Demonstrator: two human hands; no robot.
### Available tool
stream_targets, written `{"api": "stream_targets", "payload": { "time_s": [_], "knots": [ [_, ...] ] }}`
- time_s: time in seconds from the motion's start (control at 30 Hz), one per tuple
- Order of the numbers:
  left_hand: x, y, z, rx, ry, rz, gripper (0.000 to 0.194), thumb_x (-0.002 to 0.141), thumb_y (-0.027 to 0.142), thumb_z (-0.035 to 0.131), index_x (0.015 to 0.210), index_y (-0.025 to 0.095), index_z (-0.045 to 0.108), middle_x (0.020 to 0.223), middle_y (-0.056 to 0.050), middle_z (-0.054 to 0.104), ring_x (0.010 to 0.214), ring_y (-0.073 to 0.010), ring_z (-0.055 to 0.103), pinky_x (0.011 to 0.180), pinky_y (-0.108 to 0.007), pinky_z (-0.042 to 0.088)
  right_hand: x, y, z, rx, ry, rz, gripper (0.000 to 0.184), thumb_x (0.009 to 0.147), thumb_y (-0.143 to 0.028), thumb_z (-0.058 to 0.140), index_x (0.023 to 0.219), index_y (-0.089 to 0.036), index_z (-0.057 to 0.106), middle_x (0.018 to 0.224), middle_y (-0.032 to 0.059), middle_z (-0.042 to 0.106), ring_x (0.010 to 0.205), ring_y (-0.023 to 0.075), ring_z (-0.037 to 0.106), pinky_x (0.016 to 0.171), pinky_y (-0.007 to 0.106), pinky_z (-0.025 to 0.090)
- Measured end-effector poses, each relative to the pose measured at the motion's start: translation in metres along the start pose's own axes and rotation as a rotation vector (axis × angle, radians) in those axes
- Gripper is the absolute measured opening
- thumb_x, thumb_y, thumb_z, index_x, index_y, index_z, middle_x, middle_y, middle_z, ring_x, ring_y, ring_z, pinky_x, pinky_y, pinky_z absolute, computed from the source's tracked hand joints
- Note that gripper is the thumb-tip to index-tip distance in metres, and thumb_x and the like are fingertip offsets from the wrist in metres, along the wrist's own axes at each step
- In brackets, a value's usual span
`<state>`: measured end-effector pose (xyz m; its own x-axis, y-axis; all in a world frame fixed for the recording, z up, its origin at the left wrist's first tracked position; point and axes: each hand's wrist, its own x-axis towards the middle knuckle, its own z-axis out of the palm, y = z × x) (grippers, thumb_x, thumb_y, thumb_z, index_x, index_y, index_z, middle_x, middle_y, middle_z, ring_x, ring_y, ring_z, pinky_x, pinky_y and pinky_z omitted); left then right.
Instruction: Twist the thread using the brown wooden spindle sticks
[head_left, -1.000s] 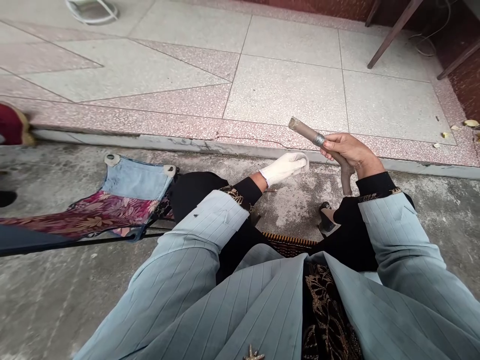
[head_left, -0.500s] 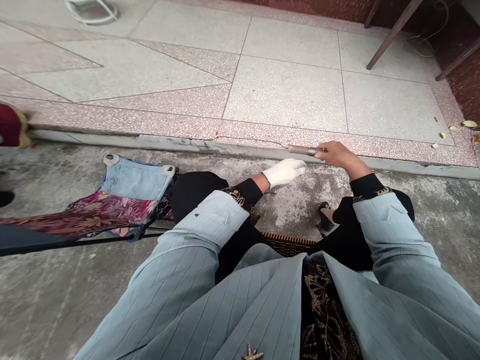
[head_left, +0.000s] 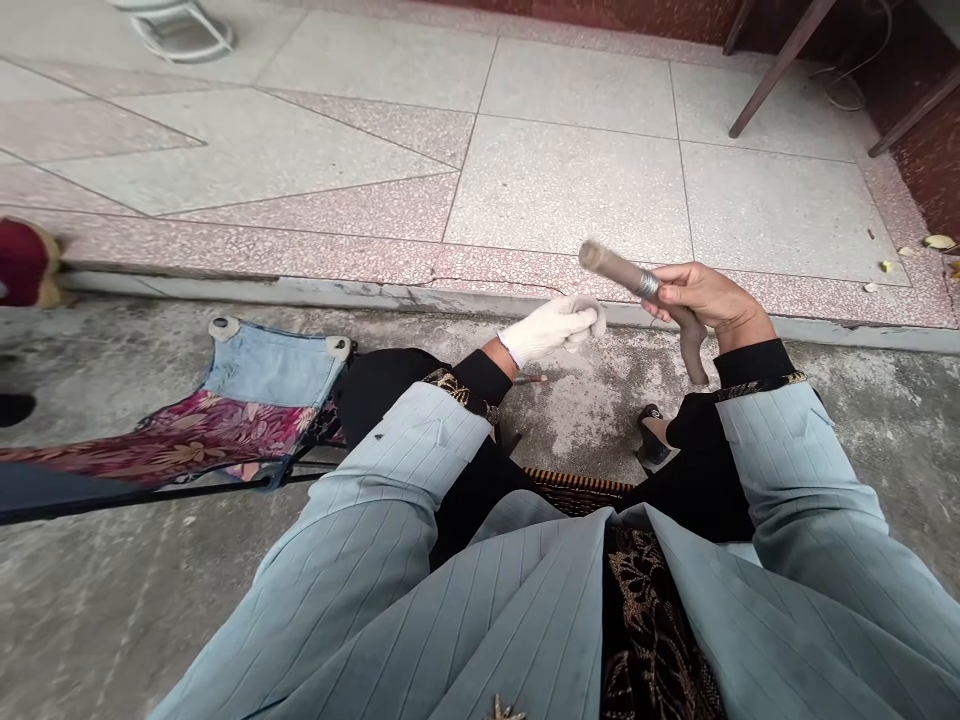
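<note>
My right hand is bare and grips a brownish-grey rod near a band of silvery wire wound round it. The rod's thick end points up and left over the step, while its bent lower part hangs below the palm. My left hand, in a white knit glove, is held a little left of the rod and apart from it. Its fingers are curled together, and anything between them is hidden. Behind the left wrist a small thin stick-like piece lies on the concrete.
Ahead runs a low tiled step with a cracked edge. A folding chair with denim and floral fabric stands at left. Wooden legs stand at upper right, and a white stool-like object at upper left. I sit on a woven seat.
My right hand has raised and turned the rod, so its bent lower part now shows. My left hand has moved slightly left and up, its fingers more curled.
</note>
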<state>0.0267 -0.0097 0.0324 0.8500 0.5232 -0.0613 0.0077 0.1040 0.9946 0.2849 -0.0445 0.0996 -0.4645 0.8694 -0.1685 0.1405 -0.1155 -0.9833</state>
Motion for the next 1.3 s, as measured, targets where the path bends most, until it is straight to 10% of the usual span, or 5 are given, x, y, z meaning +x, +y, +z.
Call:
{"api": "stream_targets", "payload": {
  "time_s": [0.37,0.53,0.73,0.97,1.3],
  "knots": [
    [0.002,-0.003,0.011,0.212,-0.083,0.016,0.032,0.093,0.04,0.051,0.084,0.012,0.062,0.076,-0.002,0.058,0.056,-0.0063,0.039,0.054,-0.021,0.03,0.006,0.004,-0.002,-0.087,0.238,0.112,0.028,0.078,-0.041,0.075,0.08,-0.015,0.068,0.072,0.0025,0.061,0.059,0.0094,0.051,0.056,0.023,0.042],
    [0.003,-0.004,0.008,0.543,-0.08,0.024,0.031,0.09,0.041,0.05,0.082,0.013,0.063,0.075,-0.001,0.058,0.065,-0.0105,0.046,0.063,-0.023,0.034,0.017,0.018,0.002,-0.505,0.323,0.307,0.022,0.082,-0.034,0.068,0.093,-0.016,0.073,0.072,0.0029,0.063,0.061,0.012,0.052,0.061,0.027,0.041],
    [0.002,-0.004,0.004,0.818,-0.187,-0.079,0.027,0.089,0.036,0.047,0.077,0.016,0.062,0.066,0.001,0.052,0.06,-0.0114,0.044,0.06,-0.024,0.03,0.033,0.03,0.033,-1.088,-0.022,0.477,0.019,0.082,-0.031,0.067,0.093,-0.02,0.077,0.087,0.0069,0.07,0.076,0.0187,0.059,0.065,0.03,0.037],
    [0.0,0.007,-0.01,0.509,-0.135,-0.081,0.033,0.084,0.042,0.059,0.091,0.011,0.068,0.073,0.0,0.062,0.064,-0.0103,0.05,0.062,-0.021,0.036,0.023,0.025,0.023,-0.458,-0.575,0.357,0.039,0.077,-0.045,0.074,0.105,-0.019,0.077,0.07,-0.0006,0.066,0.059,0.0109,0.052,0.06,0.026,0.04],
    [0.006,-0.024,0.001,0.056,0.009,-0.079,0.039,0.091,0.051,0.057,0.082,0.014,0.062,0.052,0.006,0.038,0.045,-0.0063,0.034,0.046,-0.02,0.031,0.009,0.012,0.017,-0.041,-0.081,0.204,0.033,0.076,-0.041,0.078,0.098,-0.017,0.075,0.07,-0.0022,0.061,0.059,0.0076,0.05,0.057,0.021,0.041]
  ]
}}
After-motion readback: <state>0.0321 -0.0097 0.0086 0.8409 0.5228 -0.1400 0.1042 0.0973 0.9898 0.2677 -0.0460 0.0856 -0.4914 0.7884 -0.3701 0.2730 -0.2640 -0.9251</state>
